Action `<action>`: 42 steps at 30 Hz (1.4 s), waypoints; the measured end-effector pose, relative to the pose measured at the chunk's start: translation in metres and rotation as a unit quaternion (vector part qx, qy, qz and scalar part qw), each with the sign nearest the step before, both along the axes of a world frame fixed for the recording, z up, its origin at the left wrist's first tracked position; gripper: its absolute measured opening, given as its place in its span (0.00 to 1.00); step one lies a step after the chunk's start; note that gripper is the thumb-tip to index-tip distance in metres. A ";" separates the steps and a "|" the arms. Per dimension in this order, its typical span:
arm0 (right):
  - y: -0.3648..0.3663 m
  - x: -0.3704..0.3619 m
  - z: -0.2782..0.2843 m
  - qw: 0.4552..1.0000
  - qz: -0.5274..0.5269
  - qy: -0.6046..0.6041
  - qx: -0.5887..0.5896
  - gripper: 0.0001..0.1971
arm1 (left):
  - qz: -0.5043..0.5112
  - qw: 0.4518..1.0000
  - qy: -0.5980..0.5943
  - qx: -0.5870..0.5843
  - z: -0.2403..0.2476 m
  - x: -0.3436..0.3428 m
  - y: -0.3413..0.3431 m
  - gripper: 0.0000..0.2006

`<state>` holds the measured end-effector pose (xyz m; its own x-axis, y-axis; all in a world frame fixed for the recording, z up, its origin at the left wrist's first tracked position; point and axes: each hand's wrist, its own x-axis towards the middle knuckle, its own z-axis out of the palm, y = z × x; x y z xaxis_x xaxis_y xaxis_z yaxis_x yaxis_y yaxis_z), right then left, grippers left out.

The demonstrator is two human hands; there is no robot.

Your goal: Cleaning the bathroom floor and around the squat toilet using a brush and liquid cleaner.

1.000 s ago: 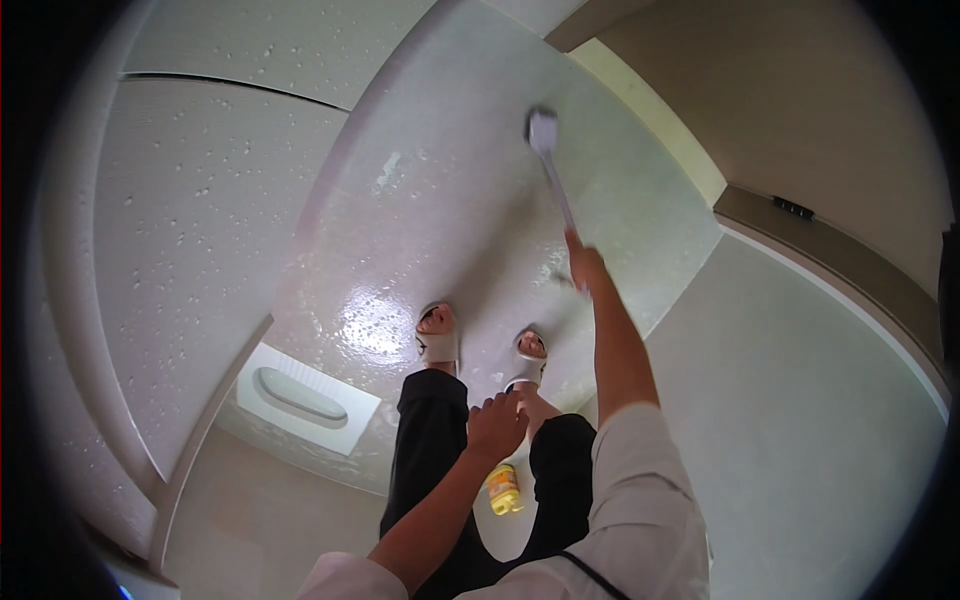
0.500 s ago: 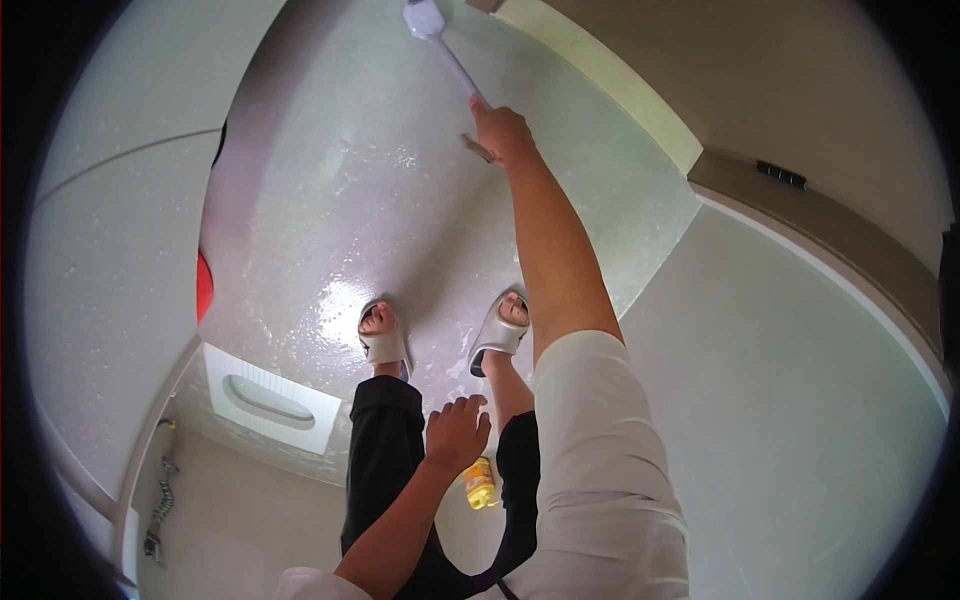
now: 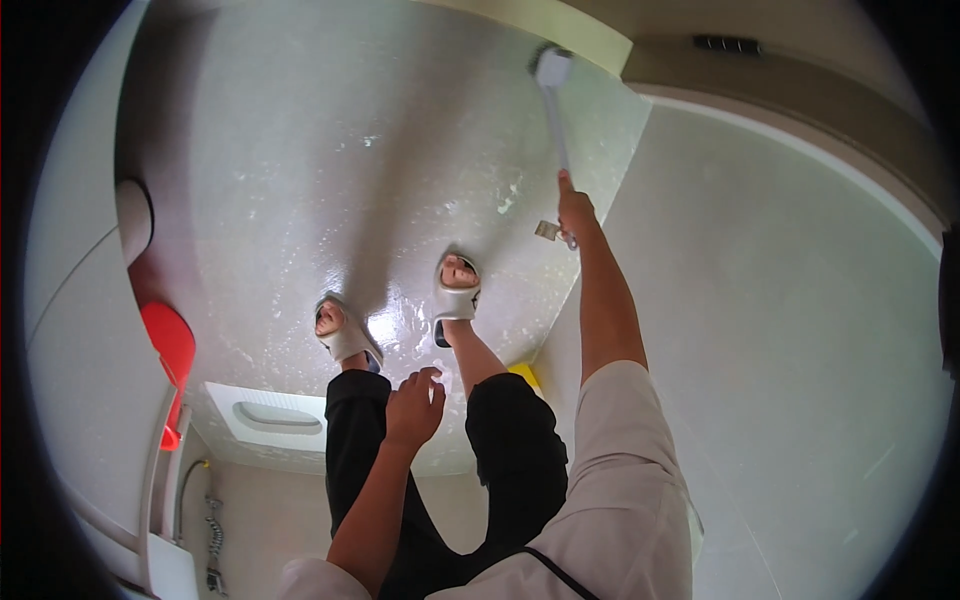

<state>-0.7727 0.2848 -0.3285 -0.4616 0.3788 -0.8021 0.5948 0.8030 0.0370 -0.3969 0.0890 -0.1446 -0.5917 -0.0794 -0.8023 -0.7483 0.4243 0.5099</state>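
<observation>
My right hand (image 3: 575, 208) grips the handle of a long-handled scrub brush (image 3: 556, 125), with my arm stretched forward. Its pale head, with dark bristles, meets the floor at the far right, close to a raised sill. A small tag-like piece (image 3: 546, 230) shows beside my grip. Over the left leg, my left hand (image 3: 413, 410) hangs with loosely bent fingers, apart and holding nothing. Wet, foam-flecked floor (image 3: 280, 200) surrounds my feet, which wear light slippers (image 3: 459, 303).
A white squat toilet pan (image 3: 225, 405) lies at the near left. Beyond it are a red plastic object (image 3: 172, 345) and a coiled hose (image 3: 215, 535). Something yellow (image 3: 525, 378) shows by my right knee. A pale wall (image 3: 780, 330) rises at right; the sill (image 3: 575, 30) bounds the far side.
The brush has swung to the right and now reaches the corner by the sill. My right foot has stepped forward, and the view has shifted. The left hand still hangs empty.
</observation>
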 end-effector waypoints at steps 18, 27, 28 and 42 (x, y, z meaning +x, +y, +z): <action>-0.049 0.180 -0.046 0.924 0.307 -0.103 -0.205 0.47 | -0.033 0.999 -0.022 -0.010 -0.015 -0.009 0.019 0.10; 0.110 0.147 -0.002 0.961 -0.261 -0.083 -0.036 0.35 | -0.014 0.999 -0.027 -0.025 -0.004 0.025 -0.008 0.10; 0.133 0.162 0.005 0.972 -0.222 -0.076 -0.003 0.49 | -0.012 0.999 -0.039 -0.013 0.000 0.019 -0.007 0.10; -0.234 0.287 0.023 0.934 0.286 -0.122 -0.175 0.39 | -0.108 0.991 0.005 -0.076 0.016 0.089 -0.030 0.11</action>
